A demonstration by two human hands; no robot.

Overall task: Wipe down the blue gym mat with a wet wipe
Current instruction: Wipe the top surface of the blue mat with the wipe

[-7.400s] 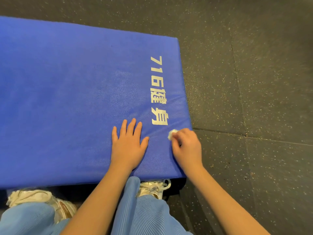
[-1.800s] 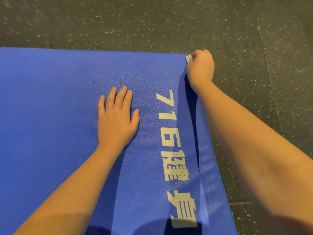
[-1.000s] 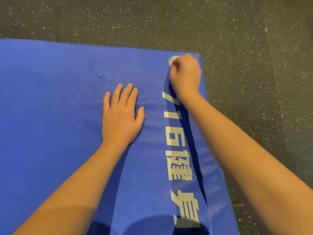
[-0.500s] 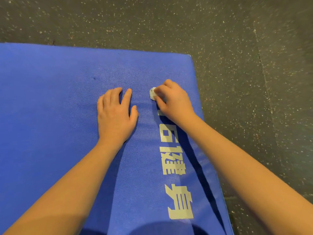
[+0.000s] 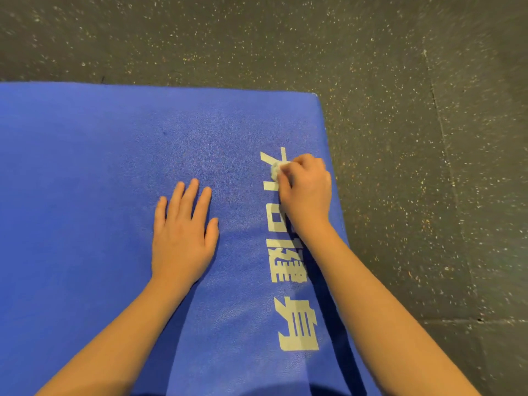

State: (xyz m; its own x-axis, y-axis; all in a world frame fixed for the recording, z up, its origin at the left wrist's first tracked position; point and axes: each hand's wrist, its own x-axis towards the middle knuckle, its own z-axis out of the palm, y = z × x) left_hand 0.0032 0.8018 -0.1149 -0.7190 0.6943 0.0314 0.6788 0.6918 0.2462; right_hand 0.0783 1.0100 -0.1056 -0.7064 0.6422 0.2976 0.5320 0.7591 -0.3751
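The blue gym mat (image 5: 100, 181) lies flat and fills the left and middle of the head view, with pale printed characters running along its right side. My left hand (image 5: 183, 235) rests flat on the mat, fingers straight and slightly spread. My right hand (image 5: 305, 190) is near the mat's right edge, over the upper printed characters, fingers curled round a small balled white wet wipe (image 5: 275, 172) that presses on the mat. Most of the wipe is hidden under my fingers.
Dark speckled rubber floor (image 5: 428, 167) surrounds the mat beyond its far edge and to its right. A floor-tile seam runs down the right side. The mat's far right corner (image 5: 315, 95) is close to my right hand.
My right hand with the wipe has slid right, from beside my left hand back over the printed characters near the mat's right edge. My left hand stays flat in place, fingers now straighter.
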